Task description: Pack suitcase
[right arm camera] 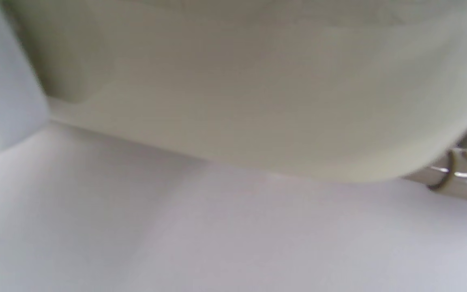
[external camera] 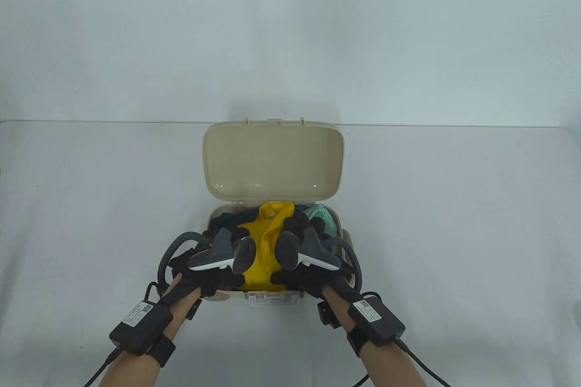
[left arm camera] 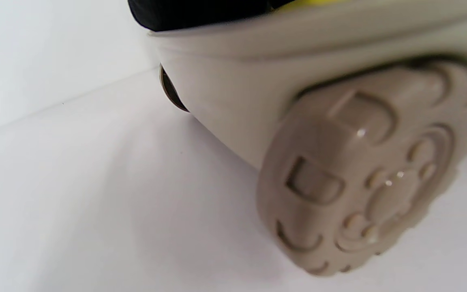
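Trackers hide most of both hands, so can't tell what the left hand (external camera: 213, 257) or right hand (external camera: 303, 254) fingers are doing on the yellow cloth garment (external camera: 264, 246). One small beige plastic suitcase (external camera: 272, 158) sits mid-table, lid up. One teal mesh item (external camera: 323, 218) and one dark garment (external camera: 229, 219) peek out behind.

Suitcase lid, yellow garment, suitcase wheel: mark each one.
suitcase lid (external camera: 272, 160), table view, middle of its inner face
yellow garment (external camera: 265, 235), table view, fold between the hands
suitcase wheel (left arm camera: 369, 172), left wrist view, its patterned outer face
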Available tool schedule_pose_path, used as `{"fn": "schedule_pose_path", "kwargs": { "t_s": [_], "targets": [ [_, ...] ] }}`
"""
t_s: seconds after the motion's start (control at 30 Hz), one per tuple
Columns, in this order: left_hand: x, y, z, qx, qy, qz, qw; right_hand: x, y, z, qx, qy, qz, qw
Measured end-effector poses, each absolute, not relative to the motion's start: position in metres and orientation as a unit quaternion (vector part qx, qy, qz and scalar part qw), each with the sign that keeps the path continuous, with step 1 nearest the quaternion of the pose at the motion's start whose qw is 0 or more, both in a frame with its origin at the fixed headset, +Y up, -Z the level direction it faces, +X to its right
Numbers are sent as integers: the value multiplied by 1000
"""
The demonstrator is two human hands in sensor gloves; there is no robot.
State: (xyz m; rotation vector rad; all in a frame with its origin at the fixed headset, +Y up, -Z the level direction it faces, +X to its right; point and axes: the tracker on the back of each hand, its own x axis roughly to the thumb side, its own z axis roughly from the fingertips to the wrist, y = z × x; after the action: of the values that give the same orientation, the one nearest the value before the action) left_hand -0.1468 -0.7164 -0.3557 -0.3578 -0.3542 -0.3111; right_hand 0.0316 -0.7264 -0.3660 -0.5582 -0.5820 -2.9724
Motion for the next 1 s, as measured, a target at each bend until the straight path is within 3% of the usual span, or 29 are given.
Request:
{"fn": "schedule_pose_path", "kwargs": {
  "t_s": [0.2, 0.4, 0.7, 0.87, 1.0],
  "targets": [
    [-149, -709, -357, -183, -171, -145, 957, 38, -721, -365, -177, -186, -966, -4],
    [-162, -669, -346, -139, -175, -75, 972, 57, -677, -358, -192, -178, -959, -105],
    [-204, -597, -356, -35, -132, 195, 971, 108, -584, -375, -157, -91, -942, -283],
    [-229, -585, -379, -8, -80, 324, 943, 135, -565, -401, -95, -62, -933, -342],
    [-245, -590, -401, -8, -36, 420, 907, 149, -569, -426, -53, -69, -923, -375]
  ]
}}
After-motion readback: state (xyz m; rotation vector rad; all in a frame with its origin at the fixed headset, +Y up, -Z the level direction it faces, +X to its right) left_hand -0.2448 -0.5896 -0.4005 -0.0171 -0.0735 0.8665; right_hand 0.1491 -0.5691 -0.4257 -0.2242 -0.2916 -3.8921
